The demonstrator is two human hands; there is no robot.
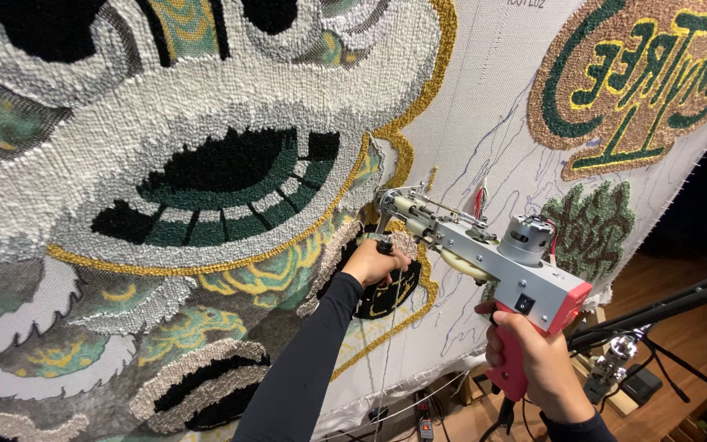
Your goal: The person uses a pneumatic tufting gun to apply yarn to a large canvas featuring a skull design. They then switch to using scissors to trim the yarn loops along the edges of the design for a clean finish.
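Tufting gun (484,250) axis: I see nose up-left, against the tufted cloth (206,106).
Right hand (533,360): fingers wrapped round red grip.
Left hand (374,263): fingers curled round front handle.

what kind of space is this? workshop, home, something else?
Likely a rug-tufting studio or workshop. A large stretched backing cloth carries part-finished tufted pile, the right hand grips a red-handled tufting gun with the left hand on its front handle, and black stands rise from a wooden floor.

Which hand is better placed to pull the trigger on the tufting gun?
Right. The right hand wraps the red grip under the tufting gun, probably nearest the trigger. The left hand holds the front handle by the cloth, steadying the tip.
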